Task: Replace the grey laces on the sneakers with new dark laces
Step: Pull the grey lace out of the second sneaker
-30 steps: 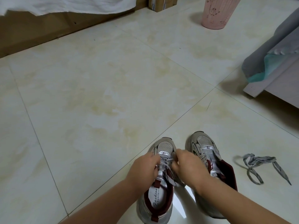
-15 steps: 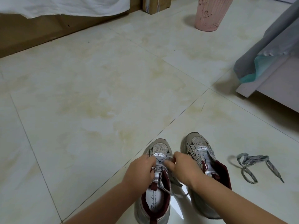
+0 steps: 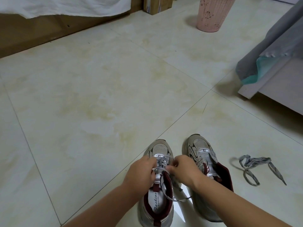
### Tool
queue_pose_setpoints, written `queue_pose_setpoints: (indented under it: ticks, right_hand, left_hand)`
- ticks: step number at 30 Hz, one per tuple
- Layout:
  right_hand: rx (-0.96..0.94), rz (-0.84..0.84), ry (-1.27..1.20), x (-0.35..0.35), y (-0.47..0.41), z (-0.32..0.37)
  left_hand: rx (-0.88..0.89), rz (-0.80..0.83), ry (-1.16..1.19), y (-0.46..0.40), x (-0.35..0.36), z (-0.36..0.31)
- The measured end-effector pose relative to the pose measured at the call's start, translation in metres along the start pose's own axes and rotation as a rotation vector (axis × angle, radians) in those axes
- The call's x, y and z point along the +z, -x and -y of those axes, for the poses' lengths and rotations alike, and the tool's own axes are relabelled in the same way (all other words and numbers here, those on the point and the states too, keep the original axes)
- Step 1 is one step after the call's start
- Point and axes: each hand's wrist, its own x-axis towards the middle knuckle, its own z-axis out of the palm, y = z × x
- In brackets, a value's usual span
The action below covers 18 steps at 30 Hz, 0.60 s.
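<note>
From the head view, I had both sneakers standing side by side on the tiled floor [image 3: 101,95], toes pointing away from me. My left hand [image 3: 141,171] was curled round the grey lace [image 3: 161,163] at the upper eyelets of the left sneaker [image 3: 157,203], its grip narrow and pinching the lace against the tongue. My right hand [image 3: 184,170] met it from the other side, thumb and fingers pinched on the same lace, so both grips held grey lace and nothing else. A loose end of that lace trailed out over the collar [image 3: 182,200] and lay between the two shoes.

The right sneaker [image 3: 203,154] stood just beside, and as far as I could tell its eyelets were bare; my right forearm hid its rear half. A removed grey lace [image 3: 255,167] lay in a loose tangle on the floor to the right, apart from the shoes.

By my reckoning one shoe was already stripped and the other was partway unlaced, with crossings still threaded toward the toe. No dark laces showed anywhere in view, so all the relacing was left to do.

Farther off stood a pink bin [image 3: 213,15], and a grey cloth [image 3: 268,51] hung at the right edge.
</note>
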Motion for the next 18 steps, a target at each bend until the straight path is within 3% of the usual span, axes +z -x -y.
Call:
queue_pose_setpoints:
  ticks: [4, 9, 12, 14, 16, 18]
  right_hand:
    - [-0.003, 0.019, 0.029, 0.002, -0.006, -0.002]
    - [0.069, -0.180, 0.174, -0.012, -0.004, -0.003]
    - [0.100, -0.268, 0.078, -0.016, -0.008, -0.007]
    - [0.104, -0.220, -0.157, -0.010, -0.009, -0.008]
    - [0.175, -0.059, -0.440, -0.001, -0.007, -0.006]
    - [0.218, 0.096, -0.538, 0.005, -0.004, -0.007]
  left_hand:
    - [0.008, 0.003, -0.007, 0.000, -0.001, 0.001]
    - [0.018, 0.003, -0.009, -0.001, 0.000, 0.002]
    - [0.021, -0.006, -0.003, -0.001, 0.001, 0.003]
    - [0.014, -0.014, 0.012, -0.001, 0.001, 0.003]
    - [0.010, -0.020, 0.018, 0.000, 0.001, 0.003]
    - [0.007, -0.024, 0.022, 0.000, 0.001, 0.004]
